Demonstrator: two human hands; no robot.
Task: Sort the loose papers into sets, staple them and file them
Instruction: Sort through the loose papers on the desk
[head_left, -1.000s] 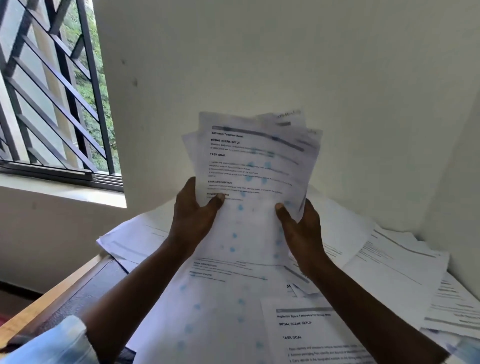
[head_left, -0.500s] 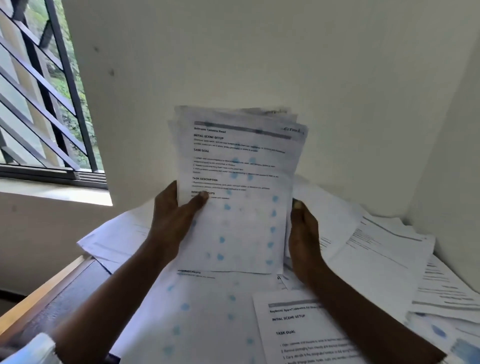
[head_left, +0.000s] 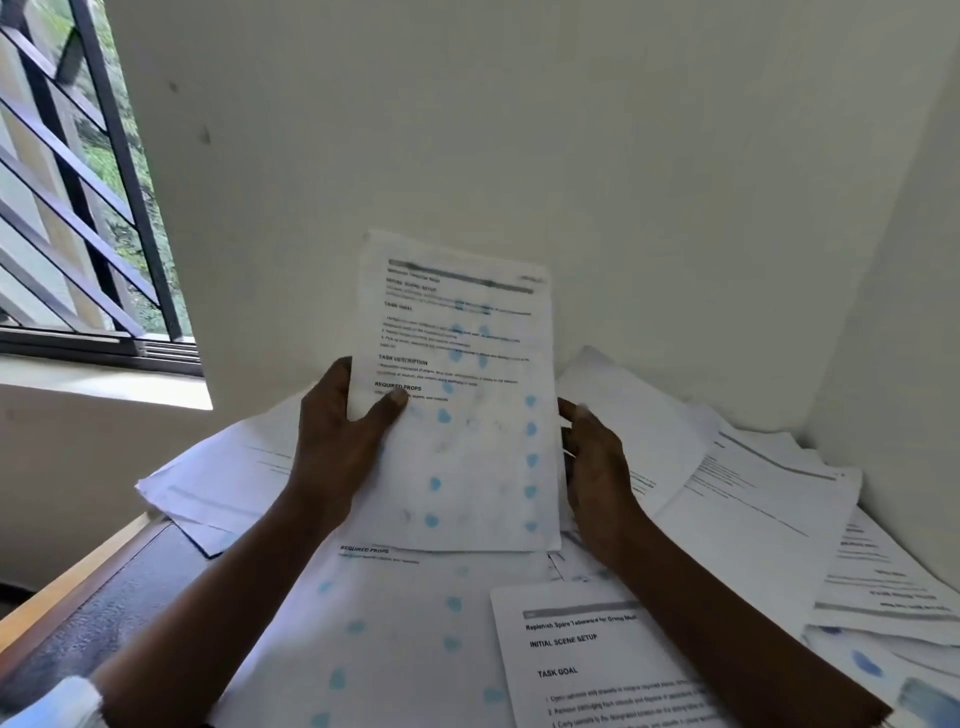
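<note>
Sorting stage, seen from the head camera. Left hand (head_left: 343, 441) gripped the left edge of a bundle (head_left: 467, 415) of printed sheets, with the thumb laid across the front page and the fingers hidden behind it. Right hand (head_left: 592, 457) lay against the bundle's right edge with the thumb uppermost. It was blurred, so whether it gripped the sheets or only pressed them square could not be told. The bundle stood nearly upright over the middle of the desk (head_left: 104, 608), its lower edge just above the sheets lying there and its top leaning toward the far edge. Its edges looked roughly even, which suggested that one set was gathered and being squared.

Loose papers (head_left: 753, 509) covered the desk from its left edge to the far right corner, overlapping at many angles. A printed sheet (head_left: 597, 665) lay uppermost near the front edge. Only the near left corner showed dark bare top.

No stapler, staple or file was in view. By this evidence the task was early. At most one set was collected, none was shown stapled or filed, and most of the papers were left to sort.
</note>
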